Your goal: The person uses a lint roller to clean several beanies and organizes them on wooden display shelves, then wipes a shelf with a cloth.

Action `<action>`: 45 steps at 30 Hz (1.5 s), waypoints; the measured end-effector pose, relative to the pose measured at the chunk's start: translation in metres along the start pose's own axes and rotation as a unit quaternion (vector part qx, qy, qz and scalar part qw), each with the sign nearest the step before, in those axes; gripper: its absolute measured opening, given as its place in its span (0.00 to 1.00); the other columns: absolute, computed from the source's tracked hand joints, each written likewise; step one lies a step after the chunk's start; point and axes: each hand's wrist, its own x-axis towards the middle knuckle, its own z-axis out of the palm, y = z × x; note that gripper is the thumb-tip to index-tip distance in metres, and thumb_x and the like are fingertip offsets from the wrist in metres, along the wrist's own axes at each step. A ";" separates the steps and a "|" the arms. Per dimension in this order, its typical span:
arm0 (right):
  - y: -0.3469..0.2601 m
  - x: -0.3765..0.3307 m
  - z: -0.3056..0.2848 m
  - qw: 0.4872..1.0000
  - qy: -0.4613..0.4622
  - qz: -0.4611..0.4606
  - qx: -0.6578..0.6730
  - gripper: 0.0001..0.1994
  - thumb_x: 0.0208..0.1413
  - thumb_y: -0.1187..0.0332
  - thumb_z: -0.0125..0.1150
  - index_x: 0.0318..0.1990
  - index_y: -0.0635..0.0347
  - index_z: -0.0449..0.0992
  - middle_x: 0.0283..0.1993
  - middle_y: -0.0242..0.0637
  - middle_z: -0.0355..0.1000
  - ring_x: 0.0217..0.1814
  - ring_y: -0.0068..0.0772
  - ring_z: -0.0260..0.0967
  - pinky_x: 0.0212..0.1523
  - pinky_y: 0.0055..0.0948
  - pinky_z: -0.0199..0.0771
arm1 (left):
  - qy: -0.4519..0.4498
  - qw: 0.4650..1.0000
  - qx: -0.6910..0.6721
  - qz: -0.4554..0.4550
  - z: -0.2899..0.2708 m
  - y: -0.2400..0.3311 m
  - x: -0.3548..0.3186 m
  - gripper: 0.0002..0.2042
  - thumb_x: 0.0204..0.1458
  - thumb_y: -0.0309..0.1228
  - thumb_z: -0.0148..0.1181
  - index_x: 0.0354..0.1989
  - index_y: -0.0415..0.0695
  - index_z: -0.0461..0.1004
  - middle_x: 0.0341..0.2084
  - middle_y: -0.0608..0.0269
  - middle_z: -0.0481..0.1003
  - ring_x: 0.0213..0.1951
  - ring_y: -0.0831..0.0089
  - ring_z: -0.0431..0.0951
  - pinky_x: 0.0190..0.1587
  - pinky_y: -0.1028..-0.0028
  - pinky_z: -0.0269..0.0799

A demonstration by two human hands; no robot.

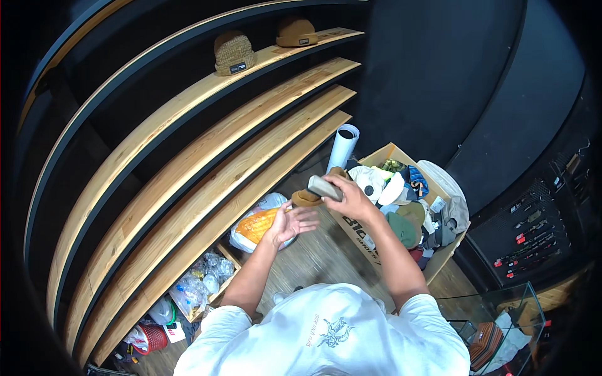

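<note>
Head view: above the cardboard box (384,155) of caps, right hand (351,199) pinches a brown beanie (316,191) by its grey tag. Left hand (293,222) open, palm up, just left of the box, beneath the beanie. 2 beanies on the top shelf (188,103). Risk: thin pinch slips; beanie falls to the floor.

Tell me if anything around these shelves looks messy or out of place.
The cardboard box on the floor is heaped with jumbled hats and clothes spilling over its rim. Bags and a crate of plastic sit loose beneath the wooden shelves, which hold just two beanies. The right hand holds a brown hat.
</note>
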 end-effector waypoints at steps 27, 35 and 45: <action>0.017 -0.044 0.022 0.927 0.282 0.197 -0.150 0.21 0.50 0.64 0.70 0.49 0.66 0.77 0.40 0.48 0.74 0.43 0.47 0.74 0.45 0.37 0.73 | 0.009 0.991 0.051 0.127 0.069 -0.001 0.024 0.21 0.65 0.32 0.49 0.64 0.38 0.59 0.60 0.54 0.67 0.60 0.64 0.71 0.65 0.63 0.65; 0.048 -0.043 0.026 0.912 0.320 0.217 -0.136 0.20 0.50 0.64 0.69 0.49 0.65 0.78 0.39 0.48 0.75 0.41 0.48 0.74 0.44 0.37 0.73 | 0.008 0.987 0.118 0.113 0.069 -0.007 0.018 0.23 0.63 0.25 0.51 0.66 0.38 0.57 0.63 0.55 0.65 0.63 0.65 0.67 0.66 0.66 0.63; 0.048 -0.035 0.022 0.927 0.301 0.205 -0.088 0.20 0.51 0.65 0.69 0.50 0.63 0.78 0.39 0.47 0.74 0.42 0.43 0.74 0.47 0.36 0.73 | -0.018 0.983 0.144 0.116 0.082 -0.004 0.009 0.30 0.59 0.18 0.51 0.69 0.46 0.50 0.63 0.57 0.63 0.64 0.64 0.66 0.65 0.61 0.65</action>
